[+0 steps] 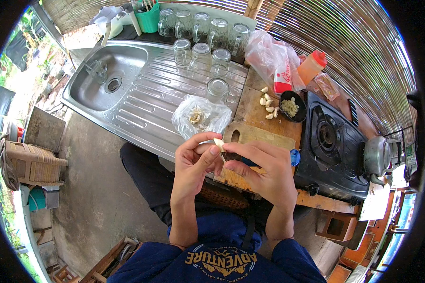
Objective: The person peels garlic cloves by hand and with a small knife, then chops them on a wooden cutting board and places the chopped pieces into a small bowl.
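A pale garlic clove [219, 143] is pinched between the thumb and fingers of my left hand [198, 155]. My right hand [265, 166] touches its lower edge with the index fingertip, thumb a little apart below. Beyond my hands, a clear plastic bag [217, 116] with papery garlic skins [197, 116] lies on the steel drainboard. A wooden cutting board [262, 136] lies partly behind my right hand, with a blue object [295, 157] beside that hand. Several garlic cloves [269, 103] lie on the wooden counter next to a black bowl [293, 119] of chopped pale pieces.
Upturned glass mugs [200, 53] stand on the drainboard, left of which is a sink [92, 95] with glassware inside. At right are a black gas stove [334, 141] and a metal kettle [377, 155]. A plastic bag [265, 53] and an orange squeeze bottle [309, 69] stand behind.
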The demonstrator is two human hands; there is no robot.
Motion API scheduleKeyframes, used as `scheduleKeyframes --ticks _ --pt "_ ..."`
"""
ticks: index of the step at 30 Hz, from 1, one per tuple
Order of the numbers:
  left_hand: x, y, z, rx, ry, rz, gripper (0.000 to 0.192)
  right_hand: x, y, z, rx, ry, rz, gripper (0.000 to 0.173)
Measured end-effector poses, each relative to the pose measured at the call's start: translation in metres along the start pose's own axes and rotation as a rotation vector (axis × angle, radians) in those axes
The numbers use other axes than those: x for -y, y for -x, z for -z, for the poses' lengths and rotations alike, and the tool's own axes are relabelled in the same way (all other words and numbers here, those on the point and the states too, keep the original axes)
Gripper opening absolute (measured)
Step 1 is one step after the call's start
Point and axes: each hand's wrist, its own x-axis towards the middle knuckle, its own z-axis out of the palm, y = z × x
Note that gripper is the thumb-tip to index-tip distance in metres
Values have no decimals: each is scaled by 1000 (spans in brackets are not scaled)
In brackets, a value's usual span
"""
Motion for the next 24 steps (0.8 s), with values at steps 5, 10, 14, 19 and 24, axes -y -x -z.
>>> scheduleKeyframes --ticks 5,10,14,19,24 --pt "-1 0 0 3 -23 -2 31 1 -1 1 12 9 6 38" --pt "-1 -1 0 20 -57 -23 30 1 -2 2 17 1 19 39" --pt "0 -1 1 10 -87 -20 31 1 -1 1 23 10 14 39" --pt "2 -1 3 6 -92 -17 32 0 0 0 7 27 55 39" --pt "4 0 3 7 -51 -10 31 -3 0 -2 -38 32 112 37"
